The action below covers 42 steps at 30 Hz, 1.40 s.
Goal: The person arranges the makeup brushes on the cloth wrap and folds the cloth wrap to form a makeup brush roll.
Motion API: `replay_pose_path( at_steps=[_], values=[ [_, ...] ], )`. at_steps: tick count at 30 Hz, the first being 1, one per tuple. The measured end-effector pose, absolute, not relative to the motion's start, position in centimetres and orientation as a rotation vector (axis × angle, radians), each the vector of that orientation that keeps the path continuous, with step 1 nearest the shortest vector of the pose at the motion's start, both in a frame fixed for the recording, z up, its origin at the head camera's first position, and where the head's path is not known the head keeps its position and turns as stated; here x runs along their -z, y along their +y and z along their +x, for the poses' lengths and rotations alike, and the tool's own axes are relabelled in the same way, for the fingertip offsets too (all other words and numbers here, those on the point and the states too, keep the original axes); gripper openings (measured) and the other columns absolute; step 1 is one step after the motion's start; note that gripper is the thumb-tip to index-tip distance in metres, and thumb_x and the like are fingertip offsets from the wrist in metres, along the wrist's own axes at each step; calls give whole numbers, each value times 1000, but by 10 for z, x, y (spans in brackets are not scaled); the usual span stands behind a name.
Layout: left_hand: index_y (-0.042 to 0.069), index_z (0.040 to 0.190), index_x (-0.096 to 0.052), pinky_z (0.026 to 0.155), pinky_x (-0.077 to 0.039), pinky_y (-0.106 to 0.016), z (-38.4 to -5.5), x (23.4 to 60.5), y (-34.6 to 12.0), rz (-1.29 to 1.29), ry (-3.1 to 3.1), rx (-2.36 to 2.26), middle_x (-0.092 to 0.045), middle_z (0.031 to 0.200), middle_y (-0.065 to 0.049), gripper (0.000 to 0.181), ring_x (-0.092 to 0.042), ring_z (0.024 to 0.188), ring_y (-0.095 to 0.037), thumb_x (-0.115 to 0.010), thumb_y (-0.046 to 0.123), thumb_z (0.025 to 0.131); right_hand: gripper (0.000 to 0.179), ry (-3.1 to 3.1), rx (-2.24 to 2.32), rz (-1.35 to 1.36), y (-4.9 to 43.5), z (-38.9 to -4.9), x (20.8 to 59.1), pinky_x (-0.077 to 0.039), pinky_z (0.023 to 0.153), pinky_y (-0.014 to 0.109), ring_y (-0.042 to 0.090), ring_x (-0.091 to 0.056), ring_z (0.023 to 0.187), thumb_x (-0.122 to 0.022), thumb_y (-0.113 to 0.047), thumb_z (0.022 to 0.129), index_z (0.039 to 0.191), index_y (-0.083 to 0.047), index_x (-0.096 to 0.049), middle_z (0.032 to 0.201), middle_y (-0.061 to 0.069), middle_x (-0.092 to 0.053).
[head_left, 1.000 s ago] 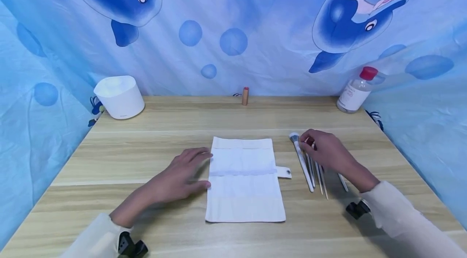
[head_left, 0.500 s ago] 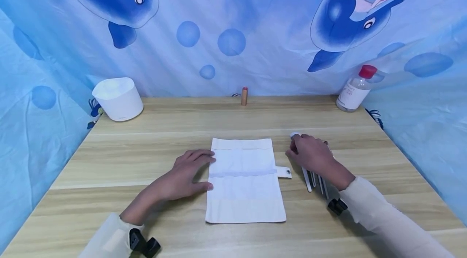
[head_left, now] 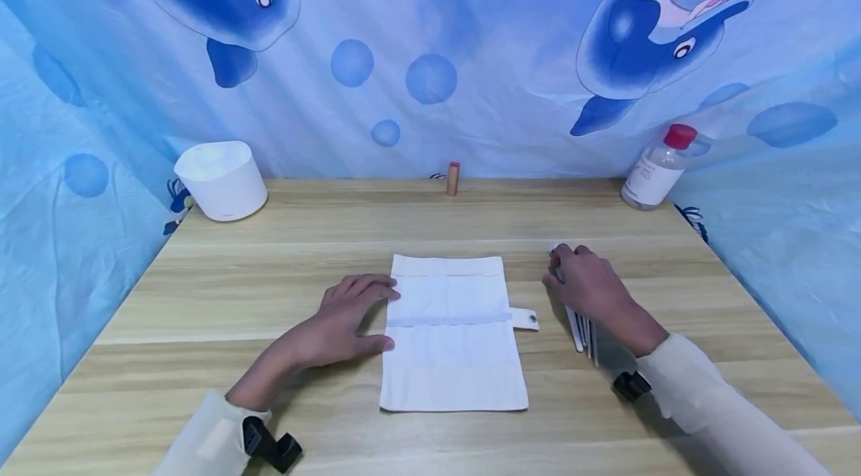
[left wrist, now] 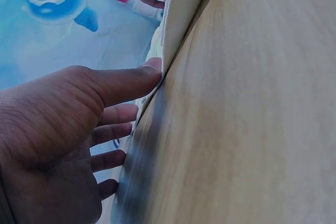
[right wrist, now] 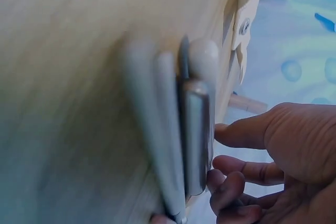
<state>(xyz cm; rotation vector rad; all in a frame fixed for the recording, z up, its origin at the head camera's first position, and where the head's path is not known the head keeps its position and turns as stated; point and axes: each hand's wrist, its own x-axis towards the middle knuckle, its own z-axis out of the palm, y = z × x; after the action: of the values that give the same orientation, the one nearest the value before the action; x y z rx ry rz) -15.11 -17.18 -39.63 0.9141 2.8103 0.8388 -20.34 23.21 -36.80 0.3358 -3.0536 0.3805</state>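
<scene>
A white fabric brush roll (head_left: 452,356) lies unfolded flat on the table, its snap strap (head_left: 525,319) sticking out to the right. My left hand (head_left: 343,326) rests at the roll's left edge, thumb and fingertips spread along it; the left wrist view shows the thumb (left wrist: 131,82) on the border. To the right of the roll, my right hand (head_left: 592,288) grips several makeup brushes (head_left: 580,330) near their upper ends. Their handles point toward me in a close bundle. In the right wrist view the brushes (right wrist: 197,135) run alongside the thumb and curled fingers, and the palm hides most heads in the head view.
A white cup-shaped container (head_left: 222,181) stands at the back left of the wooden table (head_left: 323,226). A small brown tube (head_left: 453,179) is at the back middle. At the back right stands a clear bottle with a red cap (head_left: 652,170). A blue dolphin-print curtain (head_left: 430,5) hangs behind.
My right hand has come down over the brushes, swung left and then slightly back right. The spread brushes are now drawn together. My left hand has shifted slightly onto the roll's edge.
</scene>
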Motion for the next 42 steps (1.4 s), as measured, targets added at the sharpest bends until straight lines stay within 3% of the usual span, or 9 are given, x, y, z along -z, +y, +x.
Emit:
replay_pose_path(
  at_steps=[5,10,14,19,24,29,37,42],
  values=[
    [16,139,-53,105,-19,-63,-152,396,-173,912,2807,-844,-38,155,-2,64,-28,141,-29,-81,38,85,24,-3043,-418,377,237,-206,370,-40,49,33,20,-51,60,-72,-17,93,105,-2,-58,74,6,-57],
    [16,139,-53,106,-18,-64,-152,396,-173,910,2800,-841,-37,155,-2,64,-27,142,-30,-81,38,85,37,-3102,-519,335,234,-209,373,-41,46,32,17,-50,54,-67,-17,95,121,4,-53,71,5,-56],
    [16,139,-53,106,-17,-63,-153,397,-172,912,2795,-841,-37,156,-1,65,-27,142,-29,-80,38,85,47,-3128,-615,295,230,-212,370,-43,48,32,17,-54,57,-63,-19,96,133,6,-50,81,7,-62],
    [16,139,-53,106,-18,-61,-153,397,-173,907,2806,-841,-37,155,-2,64,-28,141,-29,-81,38,85,44,-3078,-791,415,220,-221,356,-48,58,33,17,-60,70,-58,-21,98,134,4,-53,95,9,-67],
    [16,138,-54,105,-18,-60,-154,397,-174,909,2806,-851,-37,155,-2,64,-27,141,-28,-81,38,85,40,-2978,-1263,487,204,-231,344,-56,71,44,24,-66,83,-57,-20,101,134,1,-52,108,16,-63],
    [17,139,-54,105,-18,-60,-155,398,-174,913,2804,-847,-36,155,-1,64,-27,142,-28,-81,39,85,43,-2791,-1749,484,184,-241,341,-55,82,51,28,-67,88,-60,-15,100,136,3,-45,117,20,-55],
    [16,139,-54,105,-19,-60,-153,396,-175,916,2806,-859,-37,155,-2,64,-27,142,-28,-81,39,85,62,-2566,-2100,514,139,-254,341,-56,82,52,34,-69,87,-64,-4,97,150,-4,-33,114,25,-58],
    [17,139,-54,105,-20,-61,-153,398,-174,926,2807,-856,-37,155,-1,64,-26,142,-27,-80,40,85,59,-2525,-2183,545,111,-257,350,-58,78,47,36,-70,87,-66,-3,96,145,-8,-34,111,24,-60]
  ],
)
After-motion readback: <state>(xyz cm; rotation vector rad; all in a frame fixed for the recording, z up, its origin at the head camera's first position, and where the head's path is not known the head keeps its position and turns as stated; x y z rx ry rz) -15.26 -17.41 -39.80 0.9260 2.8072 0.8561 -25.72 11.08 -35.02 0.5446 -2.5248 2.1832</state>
